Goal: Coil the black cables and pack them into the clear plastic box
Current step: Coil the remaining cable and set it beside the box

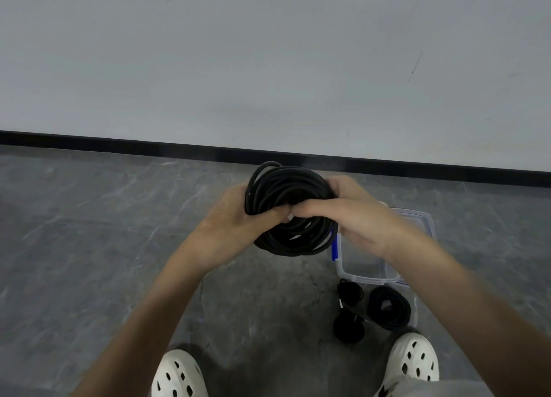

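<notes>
Head view: the left hand point(235, 214) and right hand point(357, 217) grip one big coil point(286, 179) from either side, thumbs meeting across the middle, likely to stop the loops springing apart before packing. The coil is held in the air, up and left of the box point(366, 279) on the floor. The right arm hides much of the box, so I cannot tell its contents. Three smaller coils point(389, 307) lie just beside it.

Black cable coil point(290, 208); clear box point(384, 247), blue latch point(334, 247); white perforated shoes point(179, 374).
</notes>
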